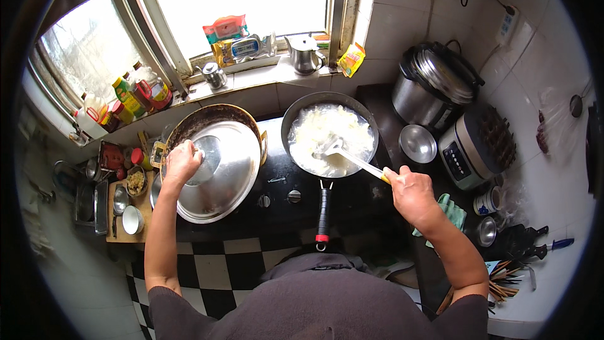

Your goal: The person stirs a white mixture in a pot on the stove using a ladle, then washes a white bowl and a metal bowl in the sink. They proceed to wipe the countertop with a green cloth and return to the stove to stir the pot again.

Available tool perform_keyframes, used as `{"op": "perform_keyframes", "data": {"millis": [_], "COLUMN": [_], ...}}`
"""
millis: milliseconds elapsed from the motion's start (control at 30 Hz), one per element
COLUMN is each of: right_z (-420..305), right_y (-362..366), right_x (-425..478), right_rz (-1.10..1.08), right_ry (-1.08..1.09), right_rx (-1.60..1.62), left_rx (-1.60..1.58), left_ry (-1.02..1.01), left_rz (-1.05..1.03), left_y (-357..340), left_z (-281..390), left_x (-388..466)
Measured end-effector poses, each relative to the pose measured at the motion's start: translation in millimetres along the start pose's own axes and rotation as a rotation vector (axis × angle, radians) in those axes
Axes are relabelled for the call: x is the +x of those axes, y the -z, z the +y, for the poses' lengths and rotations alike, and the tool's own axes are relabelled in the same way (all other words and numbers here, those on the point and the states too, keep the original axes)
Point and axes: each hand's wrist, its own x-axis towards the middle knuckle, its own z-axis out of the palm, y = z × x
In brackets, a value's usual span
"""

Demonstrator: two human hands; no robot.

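Note:
On the left burner sits a browned two-handled wok, partly covered by a shiny metal lid. My left hand grips the knob of this lid, which lies askew and leaves the far part of the wok uncovered. To the right stands a dark frying pan holding pale food in whitish liquid. My right hand holds a metal spatula by its handle, with the blade in the food. The pan's black handle points towards me, untouched.
At right stand an electric pressure cooker, a rice cooker, a metal bowl and a green cloth. A cutting board at left carries a white bowl and a ladle. Bottles line the windowsill.

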Motion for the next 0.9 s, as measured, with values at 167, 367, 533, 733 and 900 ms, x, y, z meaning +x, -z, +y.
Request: {"op": "perform_keyframes", "data": {"millis": [167,367,533,733,900], "right_z": [20.9,47.8,68.4,61.7,48.6], "right_y": [15.9,51.3,60.8,13.6,-7.1], "right_x": [-10.4,-25.2,-40.4,-55.5,-69.1], "right_rz": [0.017,0.026,0.042,-0.206,-0.198], "right_ry": [0.087,0.053,0.013,-0.339,-0.495], "right_rx": [0.048,0.193,0.44,1.079,1.211], "left_rx": [-0.036,0.005,0.075,0.081,0.098], "left_ry": [0.021,-0.037,-0.098,-0.209,-0.291], "left_rz": [0.085,0.173,0.15,0.131,0.123], "left_y": [45.8,85.6,108.7,112.1,108.1], "left_z": [21.9,39.1,71.7,112.8,147.0], "left_x": [-3.3,0.4,-1.5,3.9,9.5]}}
